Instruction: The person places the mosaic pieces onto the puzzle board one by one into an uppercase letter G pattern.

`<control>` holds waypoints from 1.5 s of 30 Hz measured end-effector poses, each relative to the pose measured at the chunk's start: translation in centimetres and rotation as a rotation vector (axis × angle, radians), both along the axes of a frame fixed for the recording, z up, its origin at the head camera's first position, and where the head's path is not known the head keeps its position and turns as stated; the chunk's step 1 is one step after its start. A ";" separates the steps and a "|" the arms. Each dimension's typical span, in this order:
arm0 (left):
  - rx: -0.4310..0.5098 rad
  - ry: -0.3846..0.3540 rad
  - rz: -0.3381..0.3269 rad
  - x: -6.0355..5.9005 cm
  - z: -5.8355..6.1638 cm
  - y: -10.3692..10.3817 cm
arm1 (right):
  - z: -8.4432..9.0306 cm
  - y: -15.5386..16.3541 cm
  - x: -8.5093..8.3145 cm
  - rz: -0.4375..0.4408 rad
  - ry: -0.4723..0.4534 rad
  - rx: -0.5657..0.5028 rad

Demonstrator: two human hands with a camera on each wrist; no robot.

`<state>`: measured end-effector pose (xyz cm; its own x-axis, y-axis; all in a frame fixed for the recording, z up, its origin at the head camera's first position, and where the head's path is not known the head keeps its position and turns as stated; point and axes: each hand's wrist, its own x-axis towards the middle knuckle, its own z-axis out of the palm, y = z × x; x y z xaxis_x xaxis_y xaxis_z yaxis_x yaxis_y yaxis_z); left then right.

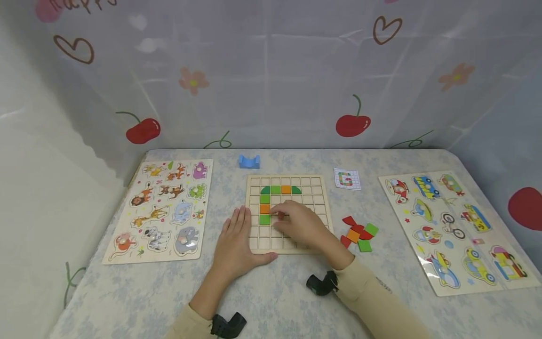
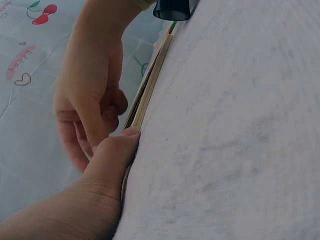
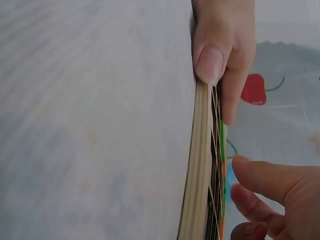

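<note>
A wooden grid board (image 1: 315,238) lies mid-table, with green and orange tiles in a top row and a column down its left side. My left hand (image 1: 234,244) rests along the board's left and front edges, fingers straight and thumb (image 3: 209,65) at the front edge. Over the middle of the board is my right hand (image 1: 302,223), its fingertips beside the orange tile (image 1: 264,209) and the lowest green tile (image 1: 264,220). The right wrist view shows its thumb and forefinger (image 3: 260,175) apart with nothing between them.
Loose red, orange and green tiles (image 1: 353,236) lie right of the board. Behind them is a small pattern card (image 1: 347,179). An animal puzzle (image 1: 163,212) lies left, a vehicle puzzle (image 1: 455,230) right. A blue block (image 1: 249,162) stands at the back.
</note>
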<state>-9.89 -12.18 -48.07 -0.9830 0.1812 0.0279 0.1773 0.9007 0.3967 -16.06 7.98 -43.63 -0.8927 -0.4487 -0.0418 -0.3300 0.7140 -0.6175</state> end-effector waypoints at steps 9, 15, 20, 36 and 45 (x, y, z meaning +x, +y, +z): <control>0.013 -0.040 0.011 -0.1 -0.1 0.0 | 1.0 7.1 1.1 -0.054 -0.073 -0.011; 0.031 -0.021 0.014 0.0 0.0 -0.1 | 1.2 11.3 1.7 -0.060 -0.115 -0.008; 0.033 -0.009 0.011 0.0 0.1 -0.2 | 0.8 13.7 2.4 -0.047 -0.105 0.036; 0.028 -0.019 0.013 -0.1 0.3 0.0 | 0.6 14.7 3.3 -0.061 -0.063 0.116; 0.026 0.004 0.003 0.1 0.0 0.1 | 0.1 14.8 3.2 -0.073 -0.120 0.008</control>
